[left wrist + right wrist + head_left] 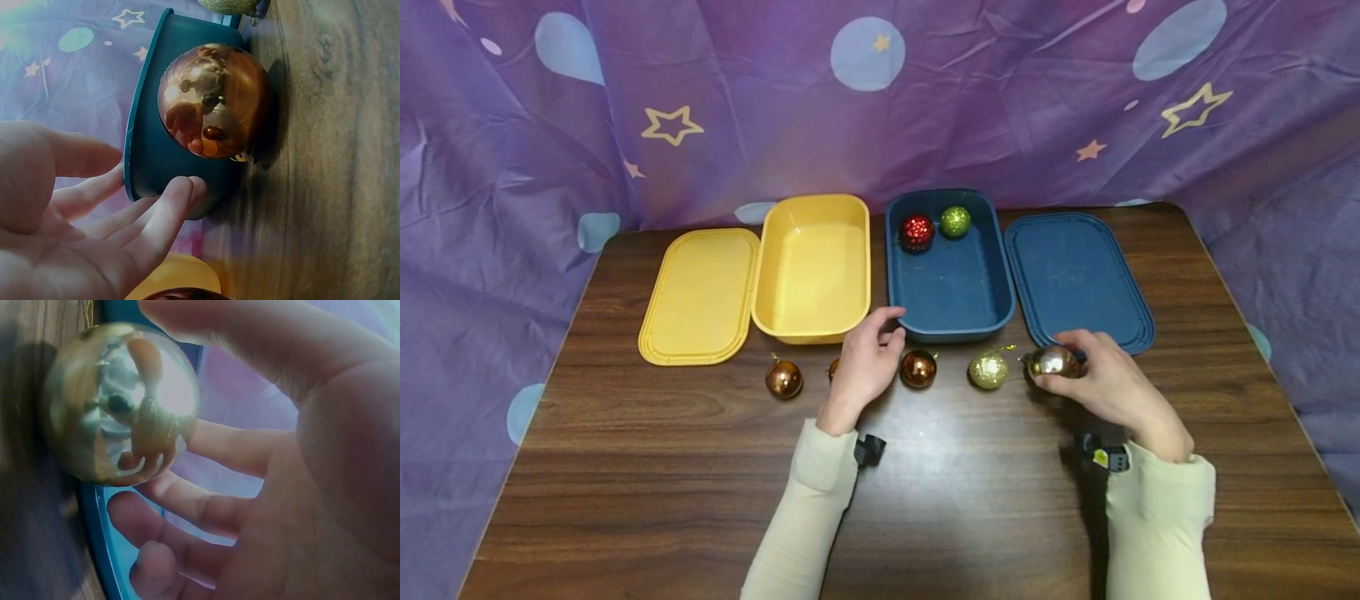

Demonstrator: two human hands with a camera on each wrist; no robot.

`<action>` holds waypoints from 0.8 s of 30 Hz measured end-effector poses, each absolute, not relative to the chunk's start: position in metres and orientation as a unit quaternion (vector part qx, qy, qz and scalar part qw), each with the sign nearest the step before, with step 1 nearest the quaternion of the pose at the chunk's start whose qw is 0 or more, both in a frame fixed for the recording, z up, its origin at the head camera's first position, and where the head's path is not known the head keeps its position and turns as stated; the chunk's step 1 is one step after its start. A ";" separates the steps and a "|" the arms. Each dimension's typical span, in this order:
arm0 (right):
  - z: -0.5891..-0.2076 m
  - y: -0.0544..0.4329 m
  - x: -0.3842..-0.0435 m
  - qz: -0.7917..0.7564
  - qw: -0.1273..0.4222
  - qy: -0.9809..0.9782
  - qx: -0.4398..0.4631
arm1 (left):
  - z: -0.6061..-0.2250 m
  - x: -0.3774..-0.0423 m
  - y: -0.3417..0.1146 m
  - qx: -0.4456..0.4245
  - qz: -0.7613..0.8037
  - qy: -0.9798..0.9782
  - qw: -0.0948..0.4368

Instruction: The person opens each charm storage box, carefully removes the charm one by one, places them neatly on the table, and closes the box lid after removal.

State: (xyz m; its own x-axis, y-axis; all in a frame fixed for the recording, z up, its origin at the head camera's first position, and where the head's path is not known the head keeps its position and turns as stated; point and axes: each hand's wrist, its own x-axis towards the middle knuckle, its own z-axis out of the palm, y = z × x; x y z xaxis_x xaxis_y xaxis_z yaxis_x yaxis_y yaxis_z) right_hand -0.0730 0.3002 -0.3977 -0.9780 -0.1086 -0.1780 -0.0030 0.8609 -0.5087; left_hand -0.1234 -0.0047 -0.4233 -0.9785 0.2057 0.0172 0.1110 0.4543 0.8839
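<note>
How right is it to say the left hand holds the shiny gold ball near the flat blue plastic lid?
Only the side is wrong: the right hand holds the shiny gold ball near the flat blue plastic lid, as the head view shows.

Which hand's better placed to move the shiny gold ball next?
Right hand, I'd judge: its thumb and fingers are around the shiny gold ball. The left hand holds nothing and is by the blue box, with a brown ball and the glittery gold ball between.
</note>
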 end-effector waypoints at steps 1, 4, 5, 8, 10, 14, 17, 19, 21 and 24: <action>-0.398 0.301 -0.073 -0.263 0.098 0.959 -0.030 | -0.423 -0.123 -0.005 0.093 0.514 0.851 0.046; -0.397 0.302 -0.072 -0.268 0.093 0.958 -0.033 | -0.423 -0.124 -0.005 0.093 0.516 0.850 0.047; -0.397 0.302 -0.072 -0.269 0.092 0.958 -0.033 | -0.423 -0.124 -0.005 0.094 0.516 0.850 0.047; -0.396 0.302 -0.072 -0.271 0.096 0.957 -0.029 | -0.422 -0.123 -0.005 0.094 0.516 0.850 0.047; -0.395 0.303 -0.072 -0.270 0.102 0.957 -0.025 | -0.422 -0.123 -0.005 0.093 0.516 0.850 0.048; -0.393 0.303 -0.072 -0.270 0.107 0.957 -0.022 | -0.422 -0.123 -0.004 0.091 0.515 0.851 0.049; -0.394 0.303 -0.072 -0.269 0.102 0.958 -0.022 | -0.422 -0.123 -0.003 0.090 0.514 0.852 0.051; -0.394 0.304 -0.072 -0.268 0.096 0.958 -0.022 | -0.423 -0.123 -0.003 0.090 0.513 0.852 0.050; -0.394 0.304 -0.073 -0.270 0.094 0.958 -0.022 | -0.423 -0.123 -0.003 0.092 0.513 0.852 0.048; -0.394 0.305 -0.073 -0.271 0.093 0.958 -0.022 | -0.423 -0.123 -0.004 0.093 0.512 0.853 0.046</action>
